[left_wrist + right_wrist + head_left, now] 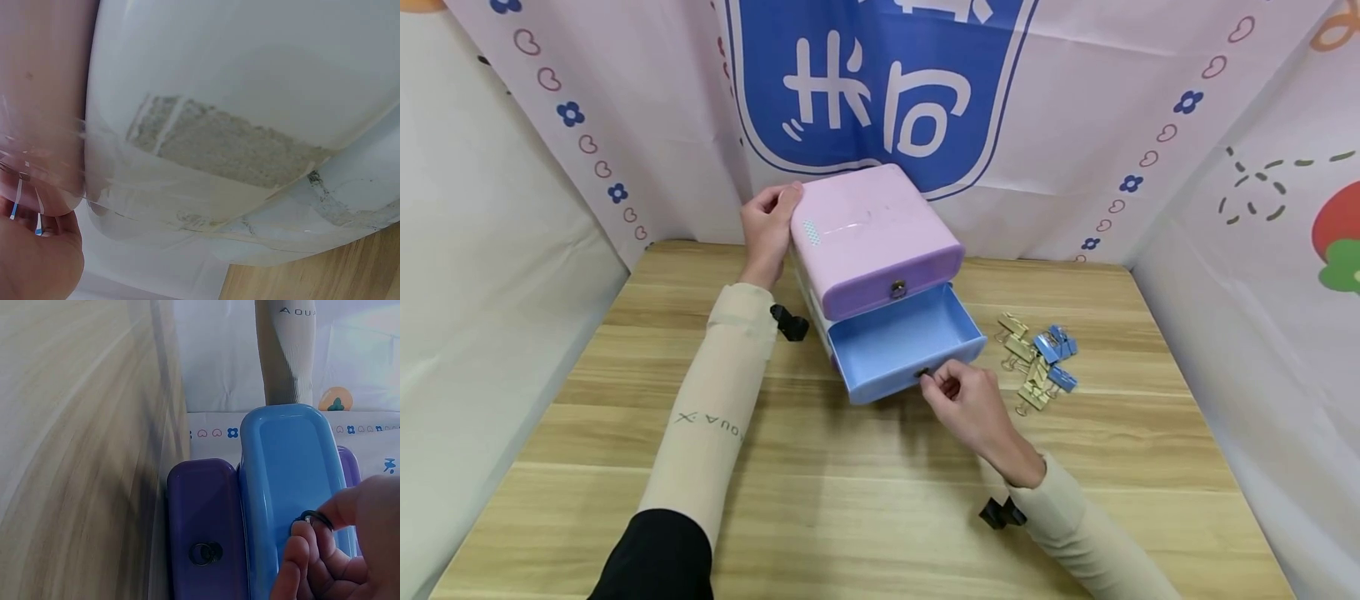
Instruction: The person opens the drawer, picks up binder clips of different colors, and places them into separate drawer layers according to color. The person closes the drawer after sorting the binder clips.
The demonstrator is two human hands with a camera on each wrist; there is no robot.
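Observation:
A small drawer cabinet with a pink top (pixel 872 225) stands at the back of the table. Its blue drawer (pixel 910 333) is pulled out, and the inside shows bare. At the cabinet's rear left top corner, my left hand (pixel 767 229) grips the edge; the left wrist view shows its fingers (pixel 37 250) bent around the pink shell beside taped white side panels (pixel 250 75). My right hand (pixel 970 404) pinches the ring pull (pixel 315 517) on the blue drawer's front between thumb and fingers. Below it, the purple drawer (pixel 206 487) is closed, its own ring hanging loose.
Several gold binder clips (pixel 1033 392) and blue binder clips (pixel 1056 343) lie in a loose pile right of the cabinet. Behind it hangs a printed cloth (pixel 1037 200), close to the cabinet's back. Wood tabletop (pixel 865 500) stretches in front, with white cloth sides left and right.

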